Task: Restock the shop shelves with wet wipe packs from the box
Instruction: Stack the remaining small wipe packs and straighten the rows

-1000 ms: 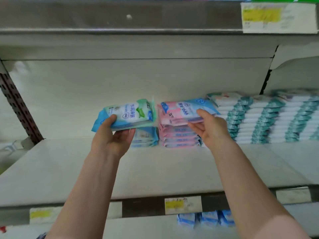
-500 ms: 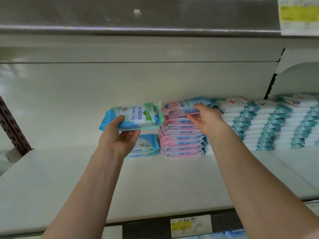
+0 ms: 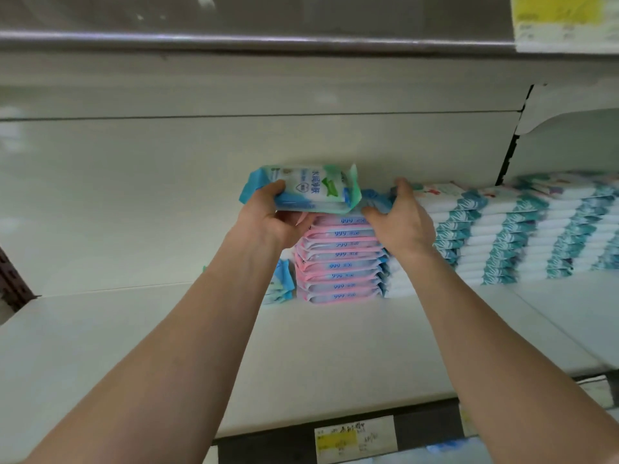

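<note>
Shelf (image 3: 301, 346): pale, flat, with a bare front area. A low pile of blue-and-green packs (image 3: 279, 283) stands at the back, partly hidden behind the left forearm. Just to its right, and touching it, is a tall pink stack (image 3: 338, 262) of wipe packs with blue print on the front edges. Rows of white-and-teal stacks (image 3: 495, 236) continue rightward from the pink stack, reaching about the same height. A metal rail (image 3: 254, 41) of the shelf above runs across the top of the view, with a yellow-marked price label (image 3: 562, 21) at its right end. A second price label (image 3: 355, 438) sits on the front edge of the working shelf. A dark perforated upright (image 3: 10, 279) shows at far left. Left hand (image 3: 271, 219): it grips a blue-and-green wipe pack (image 3: 308, 189), thumb on the upper face near the left end and fingers curled beneath. The pack is tilted slightly and is raised over the left part of the pink stack; whether it touches the stack cannot be told. Right hand (image 3: 405, 222): it is at the right end of the pink stack's top. The thumb lies along the front and the fingers are curled over from above, pinching the crumpled blue end of the top pack (image 3: 375, 199). The rest of that pack is hidden behind the held pack.
</note>
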Available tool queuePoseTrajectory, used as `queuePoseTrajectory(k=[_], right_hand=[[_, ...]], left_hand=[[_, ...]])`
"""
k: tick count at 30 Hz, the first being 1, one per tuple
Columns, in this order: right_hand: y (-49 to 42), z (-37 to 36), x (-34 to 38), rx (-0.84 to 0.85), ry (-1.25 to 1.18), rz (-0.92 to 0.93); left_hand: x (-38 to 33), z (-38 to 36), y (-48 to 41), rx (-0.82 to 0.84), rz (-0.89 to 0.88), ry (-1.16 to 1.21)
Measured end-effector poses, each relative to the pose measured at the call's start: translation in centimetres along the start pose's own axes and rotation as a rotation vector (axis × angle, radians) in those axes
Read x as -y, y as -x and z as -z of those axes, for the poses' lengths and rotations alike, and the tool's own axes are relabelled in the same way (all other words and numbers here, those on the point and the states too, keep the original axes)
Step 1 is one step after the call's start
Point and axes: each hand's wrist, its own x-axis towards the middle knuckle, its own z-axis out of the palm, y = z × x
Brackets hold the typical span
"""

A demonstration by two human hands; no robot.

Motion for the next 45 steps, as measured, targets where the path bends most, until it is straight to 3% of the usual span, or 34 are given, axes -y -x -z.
queuePoseTrajectory(k=[5,8,11,14,20,23,25,27,30,33,37,41,45], right_hand=[[0.4,-0.1,0.5,0.115,0.173,0.152],[1.5,0.2,1.9,0.106,-0.250,0.103],[4.0,0.1,5.3,0.394,-0.648,-0.034],[5.8,-2.3,7.6,0.632,-0.709,-0.058],[8.3,-7.0,8.8,0.802,-0.823,-0.210],[9.9,-7.8,9.3,0.964,-0.631,-0.169],[9.6,-8.2,9.1,0.939,-0.557,-0.186],[8.6,-8.8,8.8,0.846,-0.619,-0.268],[8.3,-9.7,8.6,0.880,-0.743,-0.366],[8.6,-10.7,8.3,0.886,-0.809,-0.389],[8.2,-11.2,7.5,0.728,-0.993,-0.505],[8.2,-11.6,7.1,0.693,-0.987,-0.549],[8.7,-12.1,6.3,0.653,-0.875,-0.514]], left_hand=[[-0.1,0.8,-0.2,-0.012,0.008,0.046],[-1.5,3.2,-0.4,0.012,-0.038,0.085],[-2.7,6.3,-0.3,0.015,-0.072,0.099],[-3.8,9.2,-0.2,-0.017,-0.083,0.042],[-5.7,13.4,-0.3,0.027,-0.115,-0.165],[-5.3,14.5,-0.3,0.072,-0.035,-0.395],[-6.2,15.5,-0.3,0.012,0.006,-0.499],[-7.6,16.4,-0.3,-0.050,0.061,-0.634],[-8.5,16.7,0.0,-0.040,0.180,-0.897],[-9.0,16.8,-0.6,-0.025,0.236,-0.929],[-10.9,17.3,-2.8,-0.040,0.145,-0.743],[-10.4,16.5,-4.3,-0.076,0.092,-0.873],[-9.3,16.0,-5.8,-0.195,-0.089,-1.015]])
